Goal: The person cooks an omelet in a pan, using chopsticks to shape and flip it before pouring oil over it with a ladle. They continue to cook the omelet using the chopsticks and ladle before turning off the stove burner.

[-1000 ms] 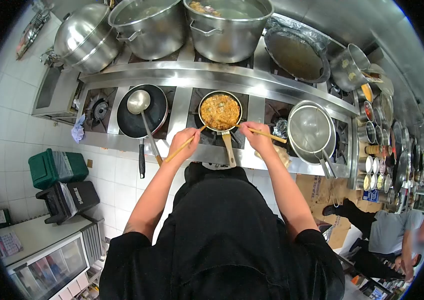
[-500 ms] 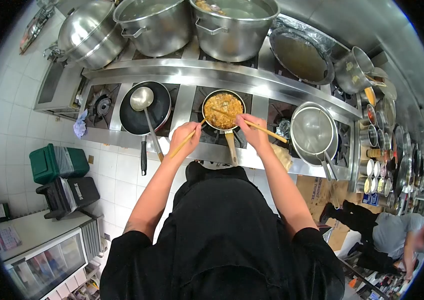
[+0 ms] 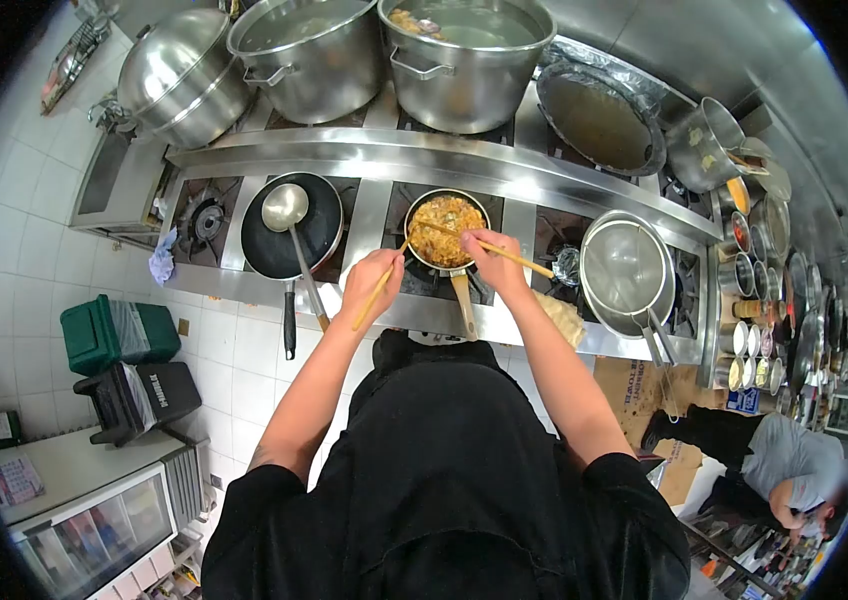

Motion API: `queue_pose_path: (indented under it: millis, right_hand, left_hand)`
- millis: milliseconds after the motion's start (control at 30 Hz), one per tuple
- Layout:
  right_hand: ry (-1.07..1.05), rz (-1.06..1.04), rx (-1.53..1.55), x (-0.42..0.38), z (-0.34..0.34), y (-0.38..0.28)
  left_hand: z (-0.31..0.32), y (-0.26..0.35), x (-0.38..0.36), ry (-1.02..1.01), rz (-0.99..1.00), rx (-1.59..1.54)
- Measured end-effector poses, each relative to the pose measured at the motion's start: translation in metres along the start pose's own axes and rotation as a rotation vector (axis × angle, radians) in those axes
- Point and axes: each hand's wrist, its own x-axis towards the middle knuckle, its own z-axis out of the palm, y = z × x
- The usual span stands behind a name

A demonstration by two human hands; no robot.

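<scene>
My left hand [image 3: 374, 283] is closed around a long wooden chopstick [image 3: 370, 306], its tip at the left rim of a small frying pan. A second long wooden chopstick [image 3: 534, 266] is gripped in my right hand [image 3: 495, 262]; its tip reaches into the food. Chunky orange-brown food [image 3: 452, 212] covers the bottom of the small frying pan [image 3: 464, 302], which sits on a burner with its light handle toward me. Neither hand touches that handle. Parts of my fingers are hidden by the backs of my hands.
A black frying pan [image 3: 262, 238] with a ladle [image 3: 286, 206] in it stands to the left. Strainers [image 3: 626, 262] rest at right, beside a pale cloth [image 3: 561, 318]. Large pots [image 3: 464, 85] line the back shelf. Another person [image 3: 794, 455] is at far right.
My right hand and its chopstick have shifted slightly left over the pan. The view has moved a little. The other person at right has bent their arm closer in.
</scene>
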Motion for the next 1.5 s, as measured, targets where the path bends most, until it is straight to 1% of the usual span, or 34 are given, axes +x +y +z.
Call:
queue_pose_path:
  millis: [33,67,100,167,233,267,300,333,400,433,467,500,533,567,633,667,700,767,800,833,900,967,1033,1067,1100,1133,1167,1200,1267,1300,1333,1367,1433,1500]
  right_hand:
    - [-0.010,0.088,0.054,-0.001,-0.002,-0.006]
    - [-0.013,0.094,0.053,-0.002,-0.003,-0.010]
    - [0.007,0.063,0.068,0.000,-0.002,-0.015]
    - [0.032,0.029,0.083,-0.002,0.001,-0.012]
    - [-0.013,-0.043,-0.004,-0.007,0.004,-0.010]
    - [-0.039,-0.016,0.003,-0.015,0.001,-0.008]
    - [-0.028,-0.009,-0.006,-0.024,-0.007,-0.022]
    - [-0.012,-0.052,0.012,-0.033,-0.013,-0.035]
    - [-0.007,-0.101,0.029,-0.050,-0.019,-0.037]
    - [-0.002,-0.096,0.027,-0.058,-0.016,-0.039]
    - [0.040,-0.065,0.004,-0.063,-0.010,-0.044]
    - [0.080,-0.036,-0.018,-0.066,-0.006,-0.049]
    - [0.032,-0.046,-0.038,-0.067,-0.007,-0.057]
    - [0.036,-0.047,-0.035,-0.066,-0.005,-0.060]
    - [-0.081,0.003,-0.111,-0.064,0.000,-0.064]
    - [-0.087,-0.068,-0.118,-0.063,0.000,-0.066]
    - [-0.082,-0.071,-0.118,-0.063,0.000,-0.068]
    - [-0.114,-0.166,-0.153,-0.064,0.003,-0.074]
    - [-0.182,-0.045,-0.149,-0.063,0.002,-0.081]
    - [-0.181,-0.048,-0.147,-0.063,0.002,-0.080]
    - [-0.148,-0.118,-0.018,-0.065,0.001,-0.076]
    - [-0.177,-0.122,0.040,-0.068,-0.004,-0.076]
    - [-0.296,0.028,0.099,-0.073,-0.007,-0.074]
    - [-0.299,0.030,0.106,-0.076,-0.006,-0.072]
    - [-0.274,0.023,0.205,-0.080,-0.003,-0.071]
    - [-0.249,0.016,0.305,-0.083,-0.001,-0.070]
    - [-0.253,0.016,0.313,-0.083,-0.001,-0.069]
    - [-0.214,-0.007,0.338,-0.083,-0.001,-0.068]
    - [-0.178,-0.032,0.368,-0.080,-0.008,-0.073]
    - [-0.206,0.103,0.404,-0.078,-0.016,-0.084]
    - [-0.236,0.238,0.439,-0.076,-0.022,-0.089]
    - [-0.242,0.234,0.444,-0.075,-0.019,-0.084]
    - [-0.207,0.186,0.303,-0.074,-0.012,-0.076]
    - [-0.243,0.185,0.327,-0.078,-0.011,-0.073]
  left_hand:
    - [0.000,0.004,0.000,-0.002,-0.004,-0.002]
    - [0.001,0.007,0.000,0.055,-0.005,-0.022]
    - [0.003,0.008,0.000,0.111,-0.004,-0.042]
    - [0.013,-0.006,-0.001,0.084,0.013,-0.020]
    - [0.012,-0.007,0.001,0.058,0.041,-0.001]
    - [0.011,-0.006,-0.002,0.047,0.012,0.014]
    - [0.009,-0.001,-0.007,0.031,-0.021,0.028]
    - [0.005,0.005,-0.011,0.061,-0.021,-0.019]
    - [-0.001,0.024,-0.017,0.083,-0.045,-0.073]
    - [-0.003,0.032,-0.020,0.114,-0.074,-0.116]
    - [0.000,0.040,-0.022,0.082,-0.112,-0.112]
    - [0.004,0.046,-0.021,0.080,-0.108,-0.111]
    - [0.008,0.052,-0.019,0.069,-0.106,-0.109]
    - [0.011,0.057,-0.019,0.058,-0.103,-0.106]
    - [0.018,0.062,-0.015,0.101,-0.058,-0.134]
    - [0.019,0.065,-0.014,0.069,-0.076,-0.162]
    - [0.021,0.066,-0.013,0.037,-0.094,-0.190]
    - [0.027,0.063,-0.014,-0.023,-0.025,-0.358]
    - [0.028,0.061,-0.017,-0.060,-0.061,-0.446]
    - [0.029,0.059,-0.020,-0.097,-0.098,-0.533]
    - [0.028,0.056,-0.021,-0.122,-0.088,-0.581]
    - [0.028,0.050,-0.027,-0.149,-0.083,-0.627]
    - [0.026,0.045,-0.034,-0.220,-0.217,-1.102]
    - [0.021,0.041,-0.038,-0.251,-0.278,-1.103]
    - [0.015,0.045,-0.038,-0.251,-0.284,-1.098]
    - [0.010,0.050,-0.037,-0.251,-0.399,-1.145]
    - [0.005,0.056,-0.036,-0.248,-0.515,-1.190]
    - [0.002,0.065,-0.035,-0.235,-0.552,-1.176]
    - [0.002,0.091,-0.032,-0.215,-0.578,-1.110]
    - [0.005,0.101,-0.031,-0.200,-0.600,-1.052]
    - [0.011,0.101,-0.032,-0.220,-0.557,-1.024]
    - [0.015,0.107,-0.032,-0.213,-0.559,-1.019]
    - [0.023,0.120,-0.032,-0.120,-0.620,-1.072]
    - [0.028,0.112,-0.038,-0.129,-0.639,-1.085]
